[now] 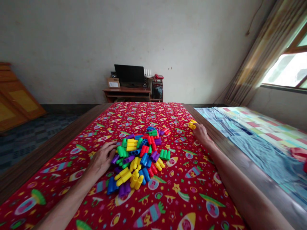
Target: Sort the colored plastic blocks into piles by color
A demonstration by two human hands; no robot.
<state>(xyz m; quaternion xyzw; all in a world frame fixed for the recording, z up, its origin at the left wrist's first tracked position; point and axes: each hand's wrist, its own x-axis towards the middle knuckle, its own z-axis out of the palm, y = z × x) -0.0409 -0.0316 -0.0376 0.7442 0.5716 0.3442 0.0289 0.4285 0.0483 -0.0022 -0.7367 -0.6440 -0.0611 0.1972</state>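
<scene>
A heap of plastic building blocks [137, 161] in yellow, blue, green, purple and red lies in the middle of a table covered with a red rocket-print cloth [192, 191]. My left hand [102, 159] rests at the heap's left edge, fingers spread and touching the blocks, holding nothing. My right hand [200, 132] is stretched far out to the right of the heap, near the table's right edge, with its fingers closed on a yellow block [192, 124].
The table's bare wooden border [35, 159] runs down both sides. A bed with a striped blue sheet [251, 134] lies on the right. Against the far wall stands a desk with a monitor [129, 75]. A wooden cabinet [14, 99] is on the left.
</scene>
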